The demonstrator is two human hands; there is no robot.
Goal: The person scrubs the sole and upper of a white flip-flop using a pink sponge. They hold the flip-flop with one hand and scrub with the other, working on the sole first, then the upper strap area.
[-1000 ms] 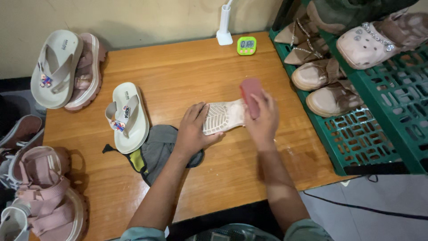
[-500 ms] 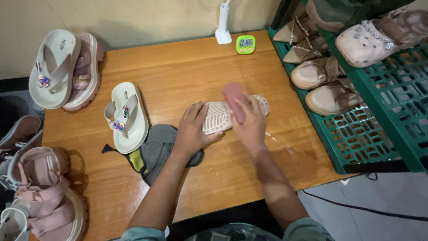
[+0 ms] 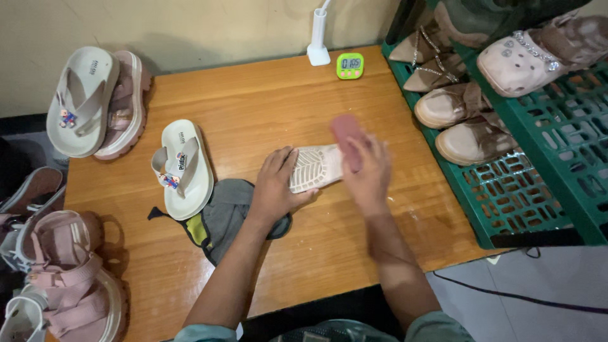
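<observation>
Left hand: my left hand (image 3: 273, 190) presses flat, fingers spread, on the heel end of the upturned sandal (image 3: 315, 168), mid-table, just beside the grey cloth (image 3: 225, 215).
Right hand: my right hand (image 3: 367, 174) is closed round a pink brush (image 3: 347, 140) on the sole; it is blurred.
Doing it well: I judge firm pinning and strokes along the tread grooves work best.
Labels: a small green square timer (image 3: 349, 65) with a dark display stands at the far edge of the wooden table (image 3: 253, 101), beside a white lamp base (image 3: 318, 45).

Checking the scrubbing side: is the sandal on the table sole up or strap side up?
Sole up. The sandal shows its grooved tread; the left hand pins it, and the right hand holds a pink brush on it.
</observation>
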